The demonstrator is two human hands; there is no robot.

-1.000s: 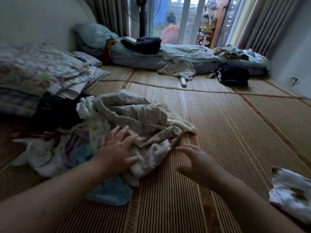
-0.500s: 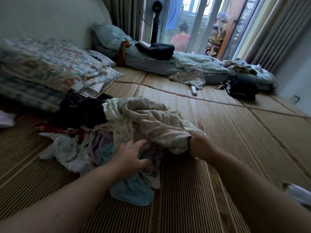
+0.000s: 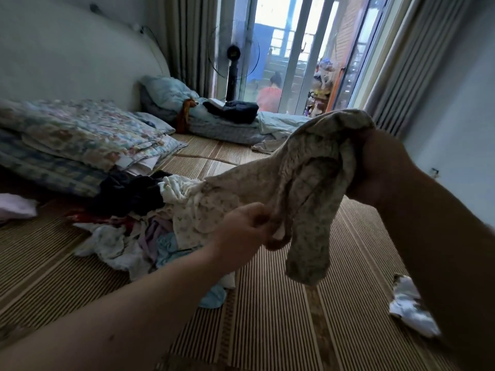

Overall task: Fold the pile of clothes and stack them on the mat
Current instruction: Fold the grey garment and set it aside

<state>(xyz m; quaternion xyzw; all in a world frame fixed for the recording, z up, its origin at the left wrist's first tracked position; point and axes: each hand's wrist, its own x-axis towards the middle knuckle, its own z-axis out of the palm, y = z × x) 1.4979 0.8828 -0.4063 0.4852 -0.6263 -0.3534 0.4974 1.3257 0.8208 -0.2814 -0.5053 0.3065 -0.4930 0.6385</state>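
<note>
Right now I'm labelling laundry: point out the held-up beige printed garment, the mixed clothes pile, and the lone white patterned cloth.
beige printed garment (image 3: 316, 183), head view, its bunched middle.
mixed clothes pile (image 3: 187, 218), head view, a pale printed piece on top.
white patterned cloth (image 3: 407, 309), head view, its crumpled centre.

Grey curtains (image 3: 187, 49) flank daylit glass doors (image 3: 284, 49) behind floor bedding (image 3: 230, 127).

Left: stack of folded floral quilts (image 3: 80, 135) on a checked blanket (image 3: 48, 172), below a white curved headboard (image 3: 80, 57). Back: pale blue pillow (image 3: 166, 92) at the end of a thin mattress (image 3: 222, 128), dark bundle (image 3: 233, 109) on top. Standing fan (image 3: 233, 73) in front of glass sliding doors (image 3: 294, 57), w/ grey curtains (image 3: 187, 36) either side. 1 person in an orange top (image 3: 270, 99) outside. Cluttered shelf (image 3: 320, 95) by the door frame.
</note>
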